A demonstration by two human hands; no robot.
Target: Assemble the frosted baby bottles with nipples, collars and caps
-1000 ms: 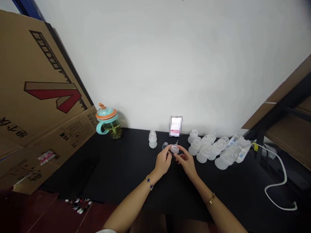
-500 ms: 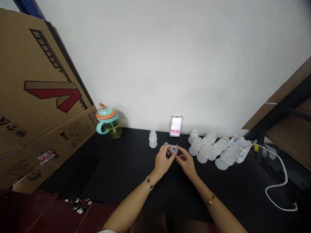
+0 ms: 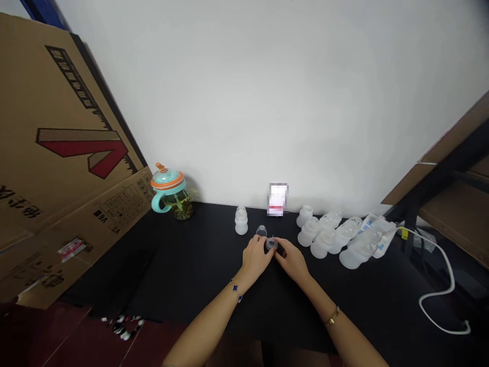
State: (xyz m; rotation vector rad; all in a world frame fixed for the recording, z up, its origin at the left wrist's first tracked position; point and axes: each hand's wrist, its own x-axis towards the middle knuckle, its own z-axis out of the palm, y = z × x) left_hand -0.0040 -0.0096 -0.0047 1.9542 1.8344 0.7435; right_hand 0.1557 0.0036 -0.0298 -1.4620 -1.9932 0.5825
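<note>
Between my two hands is a small translucent ring-shaped bottle part [image 3: 271, 243], low over the black table. My left hand [image 3: 257, 255] grips it from the left with thumb and fingers. On its right side my right hand [image 3: 293, 259] holds the same part, fingers curled. A clear dome cap [image 3: 262, 230] rests on the table just beyond my left fingertips. Behind and to the left stands a small white bottle [image 3: 241, 221] with a clear cap. Several frosted bottles [image 3: 324, 242] stand in a group to the right of my right hand.
A glass jug [image 3: 179, 201] with a teal handle stands at the back left, beside a large cardboard box [image 3: 69, 168]. A lit phone [image 3: 277, 199] leans on the wall. A white cable [image 3: 439, 292] curls across the right side of the black table [image 3: 191, 265].
Both hands have moved slightly down and nearer, with the ring-shaped part between them. More of the dome cap shows behind my left fingers.
</note>
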